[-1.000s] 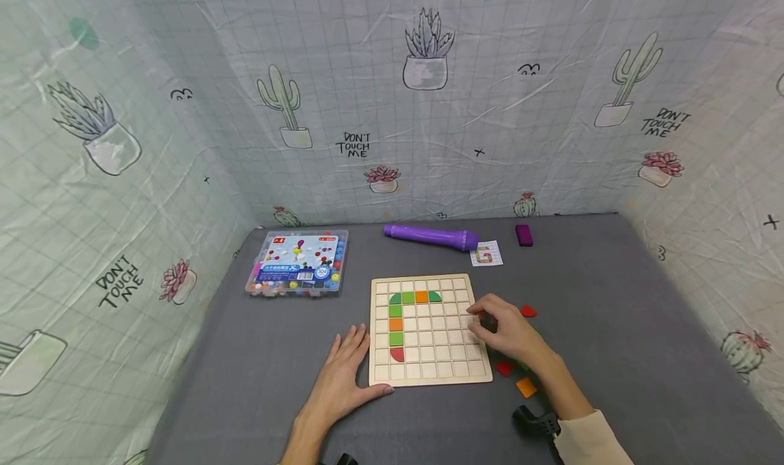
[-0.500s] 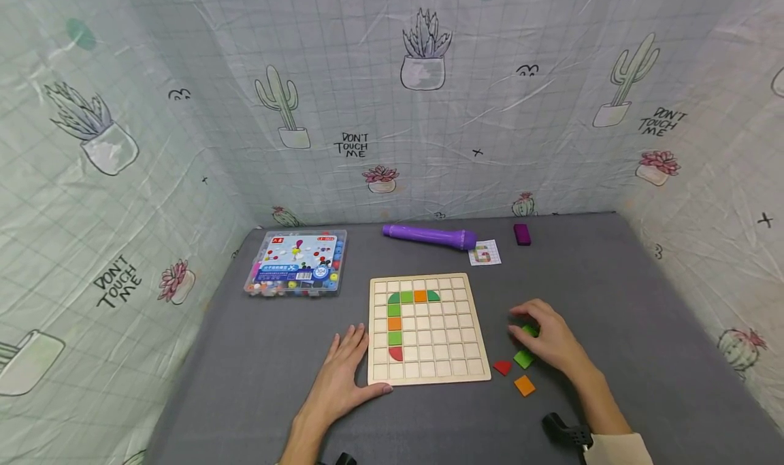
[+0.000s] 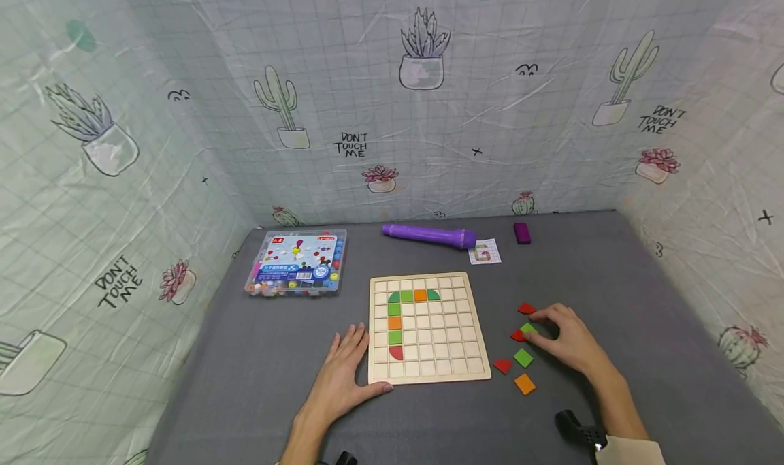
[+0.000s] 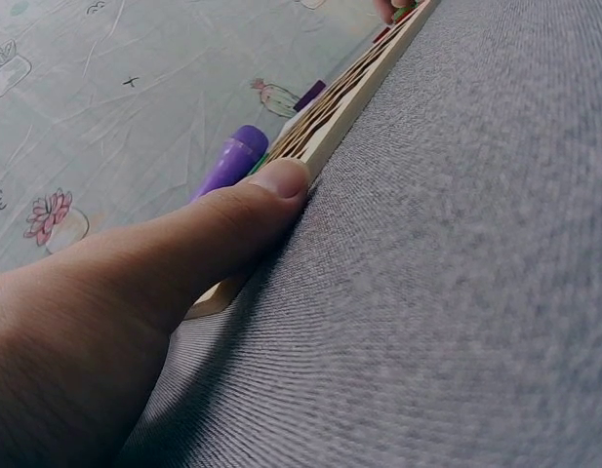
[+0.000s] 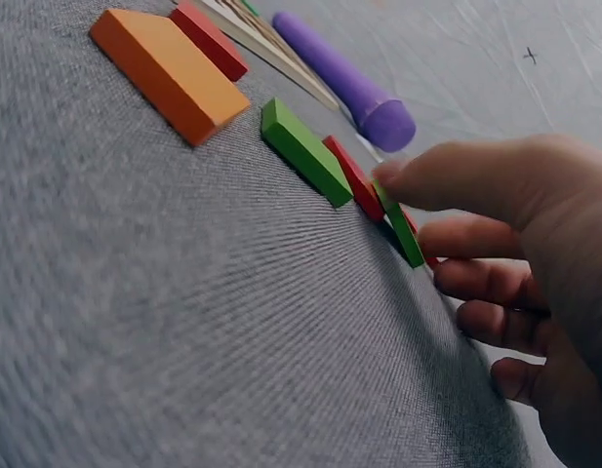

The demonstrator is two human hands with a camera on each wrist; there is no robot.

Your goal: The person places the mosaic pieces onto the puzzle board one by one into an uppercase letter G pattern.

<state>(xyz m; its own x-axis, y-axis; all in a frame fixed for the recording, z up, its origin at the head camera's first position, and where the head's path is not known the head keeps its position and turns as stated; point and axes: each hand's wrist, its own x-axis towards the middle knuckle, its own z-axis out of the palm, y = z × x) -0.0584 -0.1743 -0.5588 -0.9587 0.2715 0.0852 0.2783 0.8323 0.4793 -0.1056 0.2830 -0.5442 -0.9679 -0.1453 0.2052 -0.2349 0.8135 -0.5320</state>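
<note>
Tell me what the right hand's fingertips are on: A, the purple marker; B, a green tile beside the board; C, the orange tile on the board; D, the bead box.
B: the right hand touches a green tile lying on the grey cloth, right of the wooden board.

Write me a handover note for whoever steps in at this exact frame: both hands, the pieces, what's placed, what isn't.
Left hand: flat on the grey cloth, thumb against the wooden grid board's near-left edge, holding nothing.
Right hand: right of the board, fingertips pinching a green tile, tilted up on edge.
Loose pieces on the cloth right of the board: two red pieces, a third red one beside the pinched tile, a green square, an orange square.
Done: green, orange and red tiles fill part of the top row and left column.
Left: the rest of the board's cells are bare. A pattern card lies by the purple tube.
</note>
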